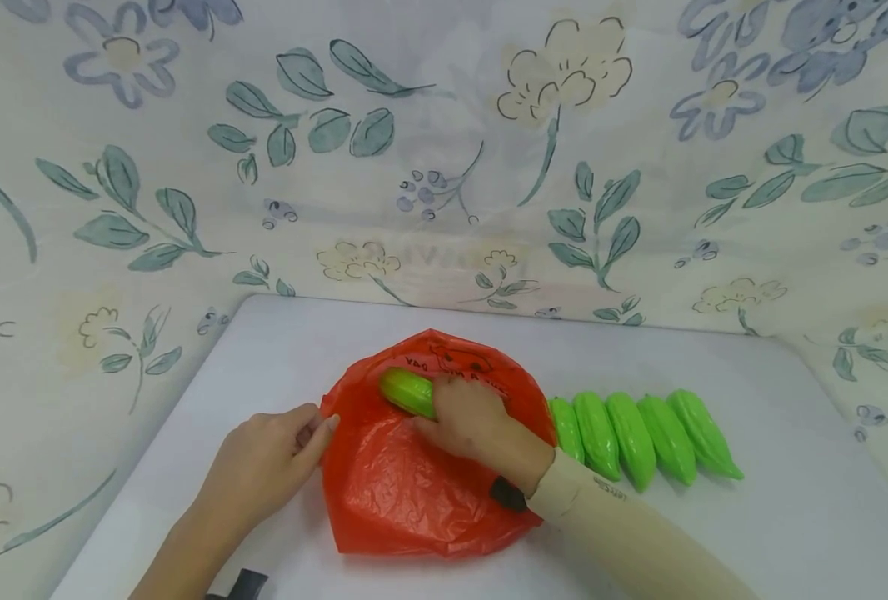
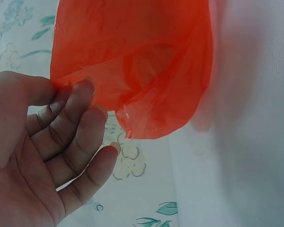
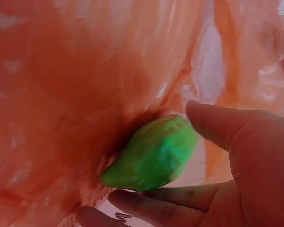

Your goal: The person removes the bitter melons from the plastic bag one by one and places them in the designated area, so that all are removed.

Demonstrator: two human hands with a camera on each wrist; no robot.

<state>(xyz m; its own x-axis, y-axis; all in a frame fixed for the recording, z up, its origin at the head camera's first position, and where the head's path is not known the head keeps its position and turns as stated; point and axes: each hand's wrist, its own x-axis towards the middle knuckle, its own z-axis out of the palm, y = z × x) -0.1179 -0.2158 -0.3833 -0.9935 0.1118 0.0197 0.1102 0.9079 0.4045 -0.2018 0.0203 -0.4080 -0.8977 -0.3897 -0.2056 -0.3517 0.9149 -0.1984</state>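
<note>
A red plastic bag (image 1: 406, 492) lies with its mouth spread wide. At its left edge, my left hand (image 1: 271, 458) pinches the plastic between thumb and forefinger, while the other fingers (image 2: 85, 132) curl loosely beside it. My right hand (image 1: 474, 421) reaches inside the bag, holding a green bitter melon (image 1: 406, 390) between thumb and fingers. In the right wrist view the melon (image 3: 154, 153) has its pointed end away from the palm, with the thumb (image 3: 210, 120) above and the fingers below. The thumb's exact contact with it is hard to tell.
Several more green bitter melons (image 1: 631, 442) lie side by side in a row on the white table (image 1: 781, 433), right of the bag; the bag partly hides the nearest. A floral cloth (image 1: 444, 167) hangs behind the table. Dark printing (image 1: 459, 361) marks the bag's inner far side.
</note>
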